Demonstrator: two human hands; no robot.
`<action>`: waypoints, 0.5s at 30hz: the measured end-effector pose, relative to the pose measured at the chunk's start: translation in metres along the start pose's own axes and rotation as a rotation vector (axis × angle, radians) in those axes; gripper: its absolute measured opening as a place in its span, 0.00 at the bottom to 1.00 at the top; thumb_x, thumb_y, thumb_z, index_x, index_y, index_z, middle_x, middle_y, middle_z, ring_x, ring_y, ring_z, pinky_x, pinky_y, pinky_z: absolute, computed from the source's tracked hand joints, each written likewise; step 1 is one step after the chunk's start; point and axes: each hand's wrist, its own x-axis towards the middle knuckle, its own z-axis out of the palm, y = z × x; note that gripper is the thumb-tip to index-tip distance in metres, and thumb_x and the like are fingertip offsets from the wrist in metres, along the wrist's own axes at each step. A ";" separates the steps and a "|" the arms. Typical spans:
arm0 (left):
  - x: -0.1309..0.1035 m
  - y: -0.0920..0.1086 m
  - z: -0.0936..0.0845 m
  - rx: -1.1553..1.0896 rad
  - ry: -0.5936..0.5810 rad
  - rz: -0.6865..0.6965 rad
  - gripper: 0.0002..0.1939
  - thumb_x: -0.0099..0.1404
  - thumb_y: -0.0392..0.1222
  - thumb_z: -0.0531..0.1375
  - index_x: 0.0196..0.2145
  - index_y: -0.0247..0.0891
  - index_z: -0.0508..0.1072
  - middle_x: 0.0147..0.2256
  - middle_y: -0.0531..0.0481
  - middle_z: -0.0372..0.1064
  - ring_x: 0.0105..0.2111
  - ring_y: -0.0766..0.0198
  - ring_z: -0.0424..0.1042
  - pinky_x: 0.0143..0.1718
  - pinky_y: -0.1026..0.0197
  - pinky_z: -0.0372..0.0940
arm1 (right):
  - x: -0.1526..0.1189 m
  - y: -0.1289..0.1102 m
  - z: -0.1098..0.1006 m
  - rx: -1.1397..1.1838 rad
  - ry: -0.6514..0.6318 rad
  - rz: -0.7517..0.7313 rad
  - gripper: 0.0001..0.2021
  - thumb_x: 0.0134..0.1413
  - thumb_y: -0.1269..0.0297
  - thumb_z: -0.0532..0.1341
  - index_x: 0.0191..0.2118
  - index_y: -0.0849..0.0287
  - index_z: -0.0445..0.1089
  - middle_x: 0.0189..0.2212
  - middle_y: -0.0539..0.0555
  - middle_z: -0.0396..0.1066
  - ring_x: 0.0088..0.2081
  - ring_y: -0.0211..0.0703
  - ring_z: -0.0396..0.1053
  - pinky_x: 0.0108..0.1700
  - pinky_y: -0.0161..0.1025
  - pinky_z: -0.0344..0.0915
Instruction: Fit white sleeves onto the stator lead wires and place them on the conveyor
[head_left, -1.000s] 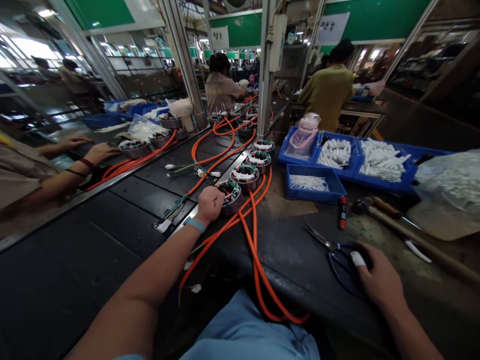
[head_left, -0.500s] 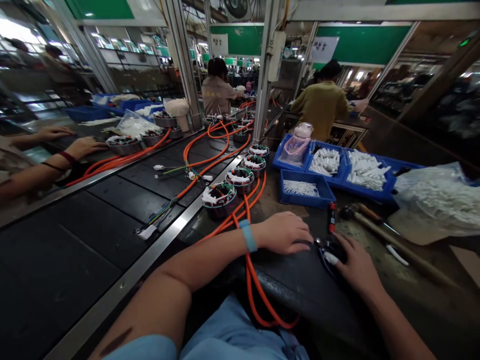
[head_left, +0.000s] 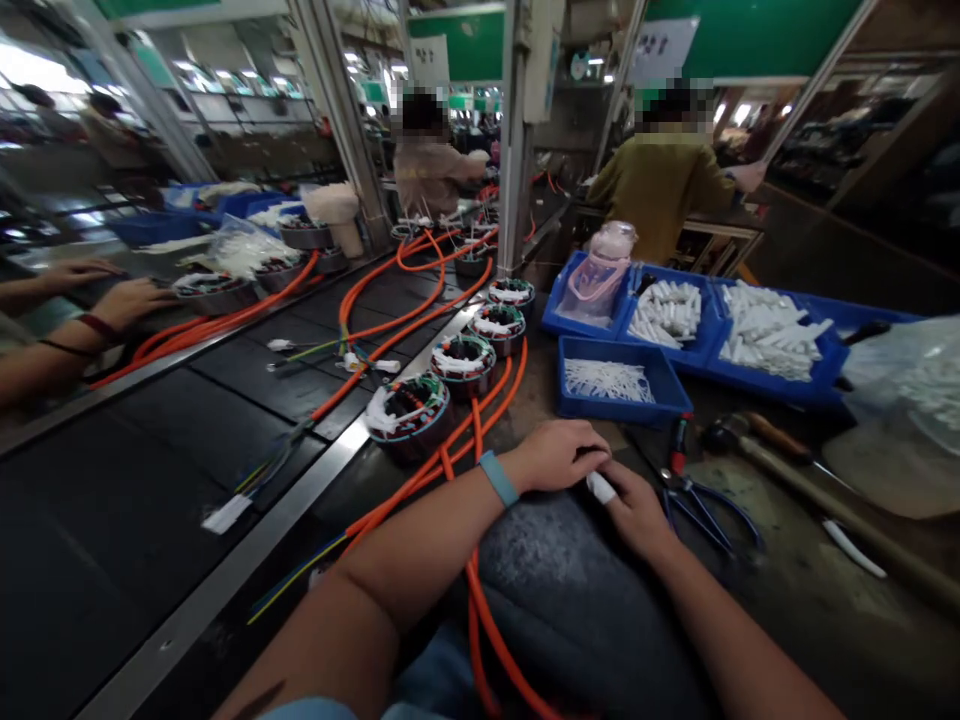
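Note:
My left hand (head_left: 562, 452), with a blue wristband, is over the dark padded mat (head_left: 559, 540), its fingers curled and meeting my right hand. My right hand (head_left: 634, 500) has white tape on its thumb, and its fingertips touch those of my left hand. Whatever may be between them is hidden. Blue-handled pliers (head_left: 701, 510) lie right of my right hand, beside a red and black tool (head_left: 679, 445). To the left, wound stator rings (head_left: 409, 410) stand in a row beside the metal rail, with orange cables (head_left: 420, 497) running past my left forearm.
Blue bins (head_left: 667, 310) of white tubes stand behind a small blue tray (head_left: 622, 410) of thin white pieces. A hammer (head_left: 832, 500) lies at right. The black conveyor (head_left: 150, 480) runs along the left, with a person's hands (head_left: 124, 305) beyond it. Other people work behind.
My right hand has left the pliers and moved left to meet my left hand. The pliers now lie with handles spread. The view has shifted slightly.

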 end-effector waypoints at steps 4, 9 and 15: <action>0.006 0.004 0.006 -0.123 0.022 -0.046 0.11 0.66 0.38 0.52 0.41 0.35 0.73 0.39 0.47 0.71 0.40 0.63 0.69 0.45 0.61 0.63 | 0.001 -0.009 -0.010 0.428 0.059 0.217 0.23 0.51 0.42 0.56 0.29 0.59 0.72 0.27 0.54 0.73 0.32 0.45 0.69 0.39 0.41 0.66; 0.007 0.010 0.008 -0.322 0.019 -0.151 0.10 0.64 0.37 0.55 0.42 0.35 0.72 0.41 0.47 0.72 0.41 0.63 0.70 0.45 0.60 0.63 | 0.000 -0.018 -0.012 0.826 0.025 0.294 0.28 0.52 0.37 0.51 0.24 0.59 0.70 0.22 0.53 0.69 0.26 0.40 0.68 0.32 0.38 0.67; 0.003 0.025 0.004 -0.464 -0.059 -0.146 0.14 0.62 0.41 0.58 0.45 0.34 0.71 0.39 0.46 0.71 0.39 0.63 0.71 0.43 0.60 0.65 | -0.006 -0.021 -0.005 0.931 -0.100 0.243 0.28 0.52 0.38 0.53 0.20 0.60 0.68 0.19 0.52 0.67 0.26 0.39 0.66 0.32 0.36 0.66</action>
